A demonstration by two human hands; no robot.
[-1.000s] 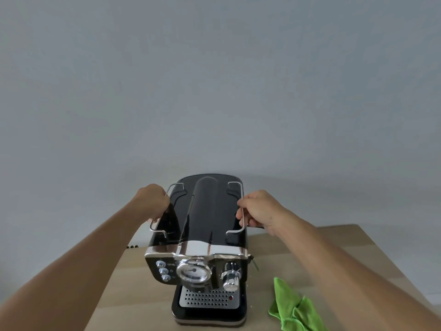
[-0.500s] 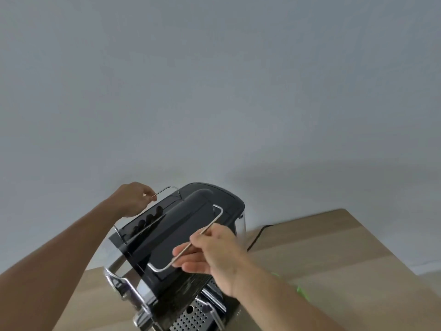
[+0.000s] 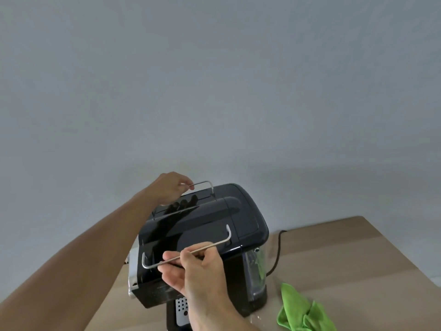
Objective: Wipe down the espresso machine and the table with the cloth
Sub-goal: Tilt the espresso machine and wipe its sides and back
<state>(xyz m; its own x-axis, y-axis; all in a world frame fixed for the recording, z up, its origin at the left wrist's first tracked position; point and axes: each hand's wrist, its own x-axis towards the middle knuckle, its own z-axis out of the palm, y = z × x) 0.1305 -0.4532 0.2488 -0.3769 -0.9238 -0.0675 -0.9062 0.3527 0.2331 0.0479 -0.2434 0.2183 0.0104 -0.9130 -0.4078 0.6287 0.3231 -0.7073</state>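
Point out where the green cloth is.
In the head view, the green cloth lies crumpled on the wooden table, lower right, just right of the espresso machine.

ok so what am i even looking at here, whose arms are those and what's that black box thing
No robot here: a person wears a camera on the head, so you look forward and down along their own arms. The black box is an espresso machine on a wooden table. The left hand pinches the far wire rail on its top, and the right hand grips the near wire rail. A crumpled green cloth lies on the table beside the machine, untouched. A black cord runs from behind the machine.
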